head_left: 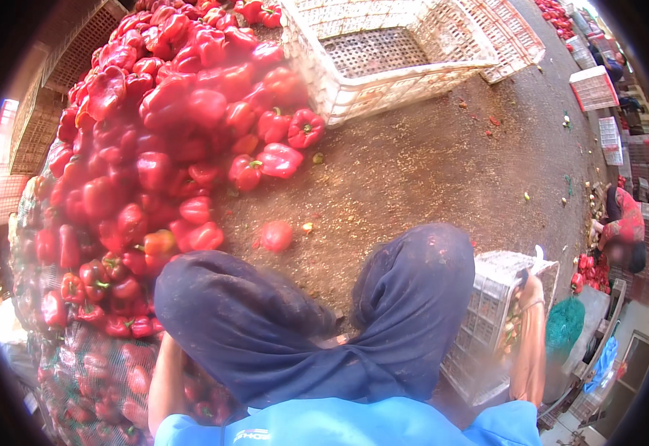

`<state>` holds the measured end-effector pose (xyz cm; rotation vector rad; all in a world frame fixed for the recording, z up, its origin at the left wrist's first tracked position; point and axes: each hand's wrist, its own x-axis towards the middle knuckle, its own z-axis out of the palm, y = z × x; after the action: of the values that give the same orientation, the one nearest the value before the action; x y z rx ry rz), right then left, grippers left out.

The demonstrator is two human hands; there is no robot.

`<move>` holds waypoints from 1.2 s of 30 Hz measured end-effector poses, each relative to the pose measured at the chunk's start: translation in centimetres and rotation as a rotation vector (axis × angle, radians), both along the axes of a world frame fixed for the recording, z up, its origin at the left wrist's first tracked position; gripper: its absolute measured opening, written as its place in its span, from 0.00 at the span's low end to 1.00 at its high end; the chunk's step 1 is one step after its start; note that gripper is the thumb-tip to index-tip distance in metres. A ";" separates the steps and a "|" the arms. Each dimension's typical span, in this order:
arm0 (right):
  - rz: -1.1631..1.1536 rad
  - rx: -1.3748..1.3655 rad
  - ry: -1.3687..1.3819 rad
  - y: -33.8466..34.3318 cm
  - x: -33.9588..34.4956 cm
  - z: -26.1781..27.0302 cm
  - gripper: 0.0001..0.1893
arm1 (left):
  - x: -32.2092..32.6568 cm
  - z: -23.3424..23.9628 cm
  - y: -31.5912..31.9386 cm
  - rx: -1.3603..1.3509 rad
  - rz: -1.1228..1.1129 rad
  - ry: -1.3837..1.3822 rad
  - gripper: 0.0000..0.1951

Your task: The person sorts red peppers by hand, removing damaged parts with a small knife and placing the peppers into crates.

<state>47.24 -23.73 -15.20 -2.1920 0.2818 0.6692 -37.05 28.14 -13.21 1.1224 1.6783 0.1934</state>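
Note:
My right hand [530,289] is at the right, closed around a small curved-bladed knife [539,254], its bright blade pointing away from me. Just beside and under that hand stands a white plastic crate [477,323] with pale and reddish scraps [509,330] showing inside. My left hand is out of view below my left knee; only the forearm shows, close to the heap. A large heap of red bell peppers [154,167] spreads on my left, spilling out of green mesh netting [90,362]. One red pepper piece [276,236] lies alone on the floor before my knees.
A large dirty white plastic crate [413,83] stands ahead, beside another crate [516,39]. Seeds and scraps litter the brown floor [413,167]. At the far right a person [625,223] bends by more peppers [592,273], near a green mesh sack [565,329].

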 end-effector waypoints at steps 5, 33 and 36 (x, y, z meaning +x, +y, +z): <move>-0.247 0.291 -0.032 15.3 9.6 2.8 0.10 | 4.6 2.3 3.0 -0.011 -0.100 -0.051 0.44; 1.547 -0.161 -0.910 68.8 -26.7 8.3 0.24 | 20.6 -14.0 0.6 0.616 -0.850 0.183 0.35; 1.665 -0.293 -0.860 65.9 -25.6 10.9 0.23 | 20.1 -12.5 1.3 0.498 -0.853 0.217 0.31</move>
<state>21.60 42.18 -4.25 -2.3386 -2.1325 0.3477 -16.95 29.44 -25.74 2.1985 1.2102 -0.0688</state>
